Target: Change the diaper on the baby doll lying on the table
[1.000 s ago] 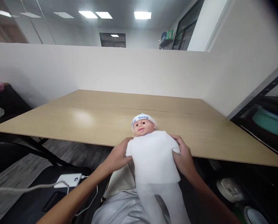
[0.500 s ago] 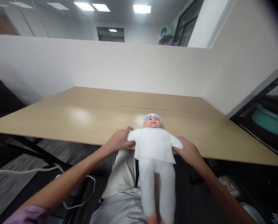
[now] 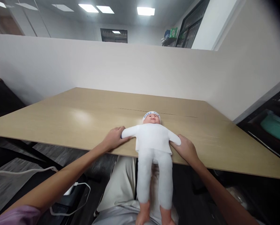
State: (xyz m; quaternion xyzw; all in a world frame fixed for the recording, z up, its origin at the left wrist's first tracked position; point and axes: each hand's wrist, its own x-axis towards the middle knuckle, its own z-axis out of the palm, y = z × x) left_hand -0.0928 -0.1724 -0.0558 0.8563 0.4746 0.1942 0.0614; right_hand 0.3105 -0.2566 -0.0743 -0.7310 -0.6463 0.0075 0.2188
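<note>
I have the doll (image 3: 154,136) just right of centre and low in the frame, its long axis running nearly straight down from the lettered headband (image 3: 151,115) at mid-frame to the bare feet (image 3: 143,212) at the bottom edge. It lies between my hands, its arms spread out to either side. My left hand (image 3: 115,138) grips the sleeve end on the frame's left; my right hand (image 3: 186,149), a little lower, grips the other sleeve, its fingers reaching closer to the trunk, so I judge the right the nearer one. The doll's upper body is over the near edge of the bench (image 3: 95,115); its legs extend past that edge, above light trousers (image 3: 123,181) at lower centre.
</note>
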